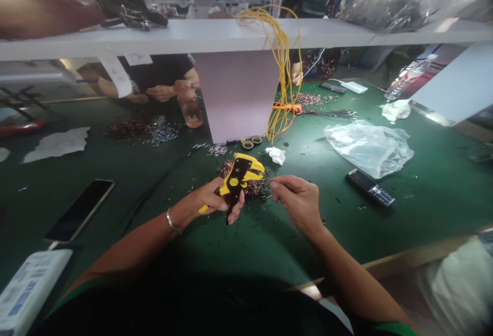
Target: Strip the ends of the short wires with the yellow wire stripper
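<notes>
My left hand [219, 197] is wrapped round the handles of a yellow and black wire stripper [238, 176], its jaws pointing up and to the right. Just right of those jaws, my right hand [296, 197] pinches the end of a short thin wire [269, 180] between thumb and fingers. The wire is small, and I cannot tell whether its tip lies inside the jaws. Behind and below the tool, partly hidden by it, lies a pile of short brown and dark wire pieces [256, 189] on the green table [246, 254].
Beyond my hands lie tape rolls [247, 145], a crumpled tissue [276, 155] and hanging yellow cables [281, 69]. A keypad phone [370, 188] and plastic bag [370, 146] lie right; a smartphone [80, 210] and white power bank [34, 287] left. Another person's hands [160, 93] are beyond the shelf [173, 35].
</notes>
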Motion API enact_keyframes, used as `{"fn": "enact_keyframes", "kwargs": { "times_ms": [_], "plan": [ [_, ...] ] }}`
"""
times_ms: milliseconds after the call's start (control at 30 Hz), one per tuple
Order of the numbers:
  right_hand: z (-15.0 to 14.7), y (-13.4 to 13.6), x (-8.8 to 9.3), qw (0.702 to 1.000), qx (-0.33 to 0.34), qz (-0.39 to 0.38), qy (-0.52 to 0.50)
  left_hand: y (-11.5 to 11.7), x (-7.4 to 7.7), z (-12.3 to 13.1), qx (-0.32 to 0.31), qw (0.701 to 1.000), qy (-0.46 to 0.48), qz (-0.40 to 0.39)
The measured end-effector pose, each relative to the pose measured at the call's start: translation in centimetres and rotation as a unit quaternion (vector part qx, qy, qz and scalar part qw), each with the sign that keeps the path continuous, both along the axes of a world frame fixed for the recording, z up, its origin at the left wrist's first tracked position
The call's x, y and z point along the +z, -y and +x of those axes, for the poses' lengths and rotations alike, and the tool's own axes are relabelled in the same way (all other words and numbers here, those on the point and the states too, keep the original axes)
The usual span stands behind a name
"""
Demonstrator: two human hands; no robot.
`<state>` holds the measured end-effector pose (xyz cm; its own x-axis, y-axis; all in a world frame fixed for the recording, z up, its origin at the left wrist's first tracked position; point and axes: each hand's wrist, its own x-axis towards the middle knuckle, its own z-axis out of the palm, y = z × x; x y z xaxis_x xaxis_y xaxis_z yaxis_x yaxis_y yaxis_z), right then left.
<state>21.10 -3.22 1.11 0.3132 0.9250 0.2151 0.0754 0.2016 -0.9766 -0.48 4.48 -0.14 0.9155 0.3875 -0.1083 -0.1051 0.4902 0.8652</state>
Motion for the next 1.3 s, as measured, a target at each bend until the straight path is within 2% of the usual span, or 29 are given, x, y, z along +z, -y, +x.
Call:
{"fn": "enact_keyframes", "kwargs": {
  "times_ms": [833, 1000, 1300],
  "plan": [
    [0.1, 0.0, 0.0, 1.000, -0.006, -0.010, 0.008, -0.1, -0.6, -0.2, 0.015, 1.000, 0.018, 0.016],
    [0.0, 0.0, 0.1, 1.000, -0.004, -0.014, 0.003, -0.2, -1.1, -0.1, 0.024, 0.999, 0.024, 0.017],
    [0.4, -0.1, -0.8, 1.000, -0.009, 0.000, 0.002, -0.3, -1.0, -0.1, 0.017, 1.000, 0.021, 0.010]
  ]
}}
